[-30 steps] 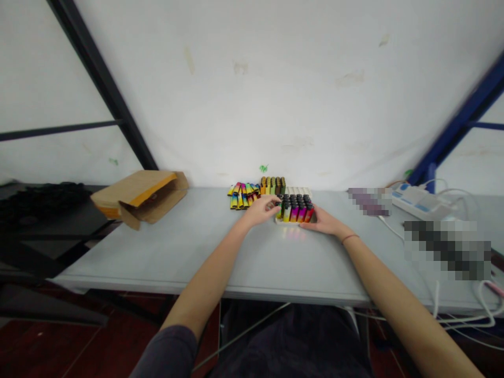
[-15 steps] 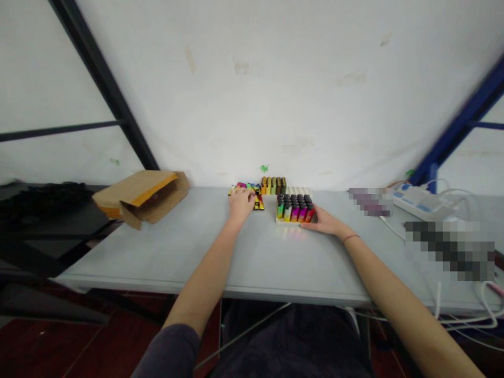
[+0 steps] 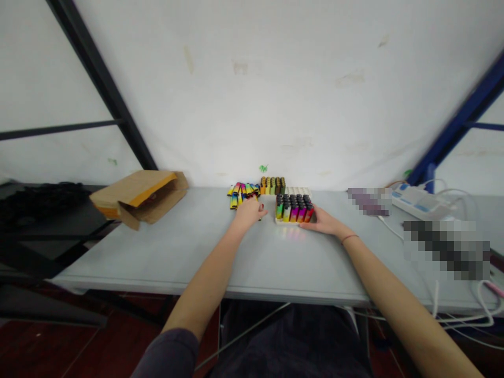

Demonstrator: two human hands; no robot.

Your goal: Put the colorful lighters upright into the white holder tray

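A white tray (image 3: pixel 286 221) holds several upright lighters (image 3: pixel 293 208) with black caps and rainbow bodies. My right hand (image 3: pixel 322 221) lies against the tray's front right corner, fingers curled on it. My left hand (image 3: pixel 249 211) hovers just left of the tray, fingers closed round a lighter whose dark tip shows at the fingertips. Behind that hand lies a loose pile of colourful lighters (image 3: pixel 239 193). A second row of yellow-green lighters (image 3: pixel 272 185) stands further back, beside an empty part of a white tray (image 3: pixel 298 191).
An open cardboard box (image 3: pixel 137 197) lies on the grey table (image 3: pixel 185 252) at the left. A white power strip (image 3: pixel 417 202) and cables (image 3: pixel 464 315) are at the right with blurred items. A white wall stands right behind the lighters.
My left hand went from the tray to the loose pile, then came back toward the tray with its fingers closed. My right hand stayed on the tray.
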